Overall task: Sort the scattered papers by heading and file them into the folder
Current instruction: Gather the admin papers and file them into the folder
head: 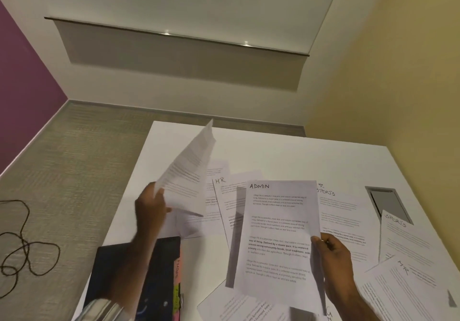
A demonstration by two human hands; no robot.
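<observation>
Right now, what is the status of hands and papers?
Left hand grips a raised white printed sheet. Right hand pinches the white ADMIN-headed sheet. Black folder with coloured tabs lies under left forearm; HR sheet and SPORTS sheet scattered.

The white table (273, 151) carries loose printed sheets (348, 243), spread and overlapping across its middle and right side; handwritten headings include an HR sheet (224, 188) and a SPORTS sheet (338, 211). A dark folder (164, 258) with coloured index tabs (178, 271) along its right edge lies flat at the near left corner. A rectangular grey opening (385, 203) sits near the right edge, its near end overlapped by another sheet.
</observation>
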